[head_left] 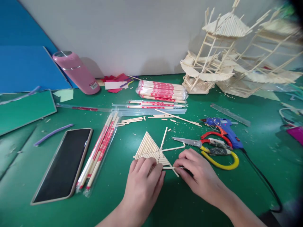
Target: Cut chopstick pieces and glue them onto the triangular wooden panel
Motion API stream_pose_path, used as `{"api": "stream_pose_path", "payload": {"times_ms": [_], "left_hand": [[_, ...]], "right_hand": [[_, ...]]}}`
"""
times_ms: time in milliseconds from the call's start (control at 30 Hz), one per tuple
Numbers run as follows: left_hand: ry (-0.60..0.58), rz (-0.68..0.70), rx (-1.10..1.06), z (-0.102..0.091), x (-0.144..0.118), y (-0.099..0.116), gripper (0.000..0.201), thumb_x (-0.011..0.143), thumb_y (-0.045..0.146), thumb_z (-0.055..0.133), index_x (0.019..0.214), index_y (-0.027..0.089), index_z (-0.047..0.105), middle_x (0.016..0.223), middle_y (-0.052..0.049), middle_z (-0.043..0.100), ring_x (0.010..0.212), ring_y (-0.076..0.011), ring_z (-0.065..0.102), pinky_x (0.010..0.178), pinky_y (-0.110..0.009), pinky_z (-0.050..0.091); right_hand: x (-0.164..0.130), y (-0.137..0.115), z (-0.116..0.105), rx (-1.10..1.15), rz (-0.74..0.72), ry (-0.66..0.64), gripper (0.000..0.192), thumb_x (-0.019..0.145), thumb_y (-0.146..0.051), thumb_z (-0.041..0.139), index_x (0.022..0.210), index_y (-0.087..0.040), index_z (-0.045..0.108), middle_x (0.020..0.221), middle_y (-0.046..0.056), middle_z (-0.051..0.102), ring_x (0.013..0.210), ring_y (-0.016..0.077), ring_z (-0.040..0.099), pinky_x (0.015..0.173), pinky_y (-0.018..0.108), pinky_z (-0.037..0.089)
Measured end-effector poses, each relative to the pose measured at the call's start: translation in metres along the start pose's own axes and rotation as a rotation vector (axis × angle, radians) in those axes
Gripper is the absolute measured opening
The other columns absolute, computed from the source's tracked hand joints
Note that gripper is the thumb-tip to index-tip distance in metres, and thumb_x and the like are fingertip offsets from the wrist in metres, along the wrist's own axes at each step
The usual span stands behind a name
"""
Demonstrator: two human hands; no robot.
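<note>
On the stick triangle (151,149), right hand (194,171) pinches a stick (169,167).

The left hand (144,178) covers the near edge of the stick triangle (150,150), so its grip there cannot be read. The right hand (196,171) hides the end of the thin stick (168,167) it pinches. Far right of the grip, the stick towers (236,53) blur and run past the frame's edge.
</note>
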State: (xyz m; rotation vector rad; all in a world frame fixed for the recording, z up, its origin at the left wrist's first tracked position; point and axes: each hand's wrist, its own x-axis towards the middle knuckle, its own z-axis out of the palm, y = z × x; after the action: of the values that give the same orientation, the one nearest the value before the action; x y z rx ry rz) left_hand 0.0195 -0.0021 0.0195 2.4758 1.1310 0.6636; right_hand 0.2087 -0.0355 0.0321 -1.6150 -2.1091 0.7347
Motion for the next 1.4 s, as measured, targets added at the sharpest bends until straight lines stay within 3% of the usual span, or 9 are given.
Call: {"api": "stream_pose_path", "payload": {"times_ms": [167,333,667,867,967,1067,1167,1267,1400], "left_hand": [[0.132,0.064,-0.014,0.000,0.002,0.021,0.019,0.087,0.021,0.042,0.094,0.019,0.059,0.091,-0.005,0.061,0.083,-0.0211,0.047,0.072,-0.035,0.029],[-0.026,0.068,-0.007,-0.001,0.007,0.035,0.018,0.085,0.016,0.041,0.088,0.018,0.058,0.081,-0.003,0.063,0.077,-0.0203,0.048,0.070,-0.035,0.027],[-0.101,0.158,0.056,-0.006,0.011,0.033,0.024,0.082,0.008,0.037,0.083,0.018,0.059,0.069,-0.002,0.059,0.063,-0.0182,0.047,0.063,-0.034,0.022],[-0.065,0.184,0.037,-0.002,0.013,0.030,0.022,0.080,0.008,0.038,0.072,0.017,0.057,0.065,-0.003,0.057,0.059,-0.0177,0.046,0.060,-0.033,0.023],[-0.033,0.178,-0.013,-0.001,0.013,0.025,0.025,0.080,0.009,0.035,0.073,0.017,0.057,0.064,-0.004,0.056,0.058,-0.0182,0.045,0.058,-0.033,0.024],[-0.025,0.138,-0.117,-0.009,0.016,0.018,0.025,0.082,0.011,0.035,0.082,0.018,0.058,0.069,-0.005,0.057,0.061,-0.0184,0.047,0.060,-0.033,0.030],[0.025,0.034,-0.261,-0.025,0.023,0.010,0.019,0.084,0.013,0.042,0.090,0.020,0.059,0.078,-0.003,0.060,0.068,-0.0160,0.052,0.064,-0.029,0.038],[0.079,-0.121,-0.401,-0.040,0.031,0.004,0.013,0.083,0.017,0.048,0.085,0.022,0.060,0.072,0.001,0.060,0.066,-0.0125,0.055,0.059,-0.021,0.042],[0.119,-0.326,-0.521,-0.051,0.040,0.003,0.012,0.083,0.025,0.050,0.080,0.021,0.061,0.062,0.003,0.056,0.056,-0.0111,0.051,0.051,-0.019,0.041]], "right_hand": [[-0.007,-0.008,-0.010,0.011,-0.026,0.009,0.015,0.088,-0.020,0.041,0.088,-0.020,0.056,0.084,0.003,0.049,0.077,0.0169,0.044,0.065,0.033,0.035],[-0.013,-0.015,-0.017,0.011,-0.047,0.046,0.014,0.088,-0.020,0.041,0.086,-0.020,0.055,0.083,0.003,0.049,0.076,0.0164,0.044,0.065,0.032,0.036],[-0.018,-0.017,-0.020,0.013,-0.045,0.057,0.015,0.088,-0.019,0.041,0.088,-0.019,0.056,0.083,0.003,0.049,0.077,0.0163,0.045,0.066,0.032,0.037],[-0.016,-0.021,-0.020,0.028,-0.024,0.061,0.015,0.088,-0.020,0.042,0.087,-0.021,0.057,0.082,0.003,0.051,0.077,0.0159,0.048,0.066,0.032,0.040],[-0.019,-0.011,-0.026,0.050,0.001,0.105,0.016,0.087,-0.022,0.044,0.098,-0.023,0.055,0.091,0.003,0.054,0.085,0.0159,0.051,0.074,0.032,0.043],[-0.029,0.014,-0.039,-0.054,0.136,0.242,0.027,0.085,-0.024,0.045,0.112,-0.027,0.049,0.110,0.004,0.052,0.102,0.0180,0.049,0.086,0.034,0.042],[-0.041,0.043,-0.054,-0.289,0.258,0.290,0.039,0.081,-0.023,0.047,0.119,-0.026,0.043,0.119,0.006,0.048,0.105,0.0221,0.049,0.085,0.038,0.045],[-0.046,0.063,-0.061,-0.472,0.256,0.262,0.044,0.077,-0.021,0.047,0.121,-0.022,0.042,0.119,0.009,0.048,0.107,0.0255,0.049,0.086,0.042,0.045],[-0.042,0.070,-0.061,-0.502,0.266,0.206,0.042,0.076,-0.020,0.046,0.118,-0.021,0.046,0.118,0.010,0.049,0.106,0.0247,0.050,0.087,0.043,0.044]]}}
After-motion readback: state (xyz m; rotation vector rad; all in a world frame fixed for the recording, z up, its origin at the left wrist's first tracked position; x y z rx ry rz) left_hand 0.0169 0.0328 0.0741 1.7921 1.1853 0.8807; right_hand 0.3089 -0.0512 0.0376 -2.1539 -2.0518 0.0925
